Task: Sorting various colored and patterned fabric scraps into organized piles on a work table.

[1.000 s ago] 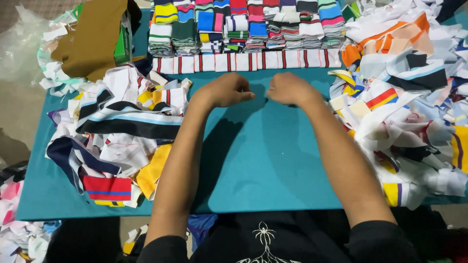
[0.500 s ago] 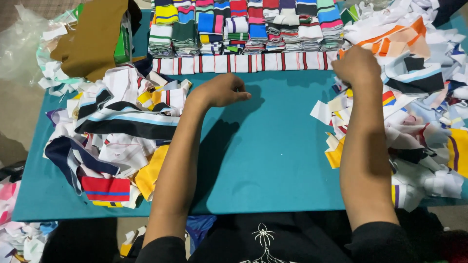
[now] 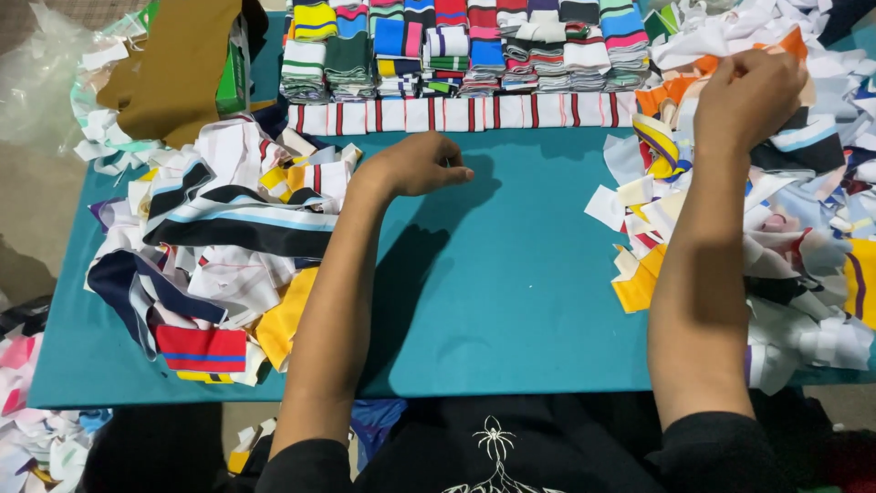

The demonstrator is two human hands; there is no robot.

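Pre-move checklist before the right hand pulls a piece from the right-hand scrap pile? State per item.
1. Right hand on the right scrap pile: ok.
2. Single piece pinched: cannot tell, fingers curl into the cloth.
3. Left hand free, loosely curled over the teal table: ok.
4. Middle of the table bare for laying a piece: ok.
5. Row of striped white strips lying straight along the folded stacks: ok.

Loose multicolour fabric scrap pile (image 3: 785, 228), heaped at table's right.

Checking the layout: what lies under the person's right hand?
The right hand sits on the loose pile of fabric pieces, white, orange and striped ones showing around it. The piece directly under the fingers is covered, as is the teal table beneath the pile.
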